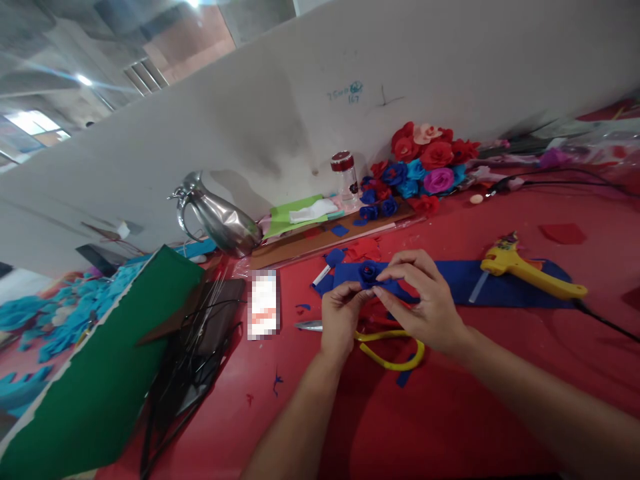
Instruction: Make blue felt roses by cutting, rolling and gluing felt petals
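Observation:
A small dark blue flower (369, 272) is held between my two hands above the red table. My left hand (343, 317) pinches it from the lower left. Fingers of my right hand (423, 297) close on its right side, thumb and fingertips near its base. Beneath my hands lie scissors with yellow handles (395, 363), their blade tip showing at the left of my left hand. Dark blue material (460, 283) stretches behind my right hand, and a yellow glue gun (530, 272) rests on it.
A metal jug (217, 217), a lidded glass jar (345, 180) and a pile of coloured flowers (435, 157) line the wall. A phone (263, 305), black bag (220, 320) and green board (105, 373) are at the left. The gun's cord runs right.

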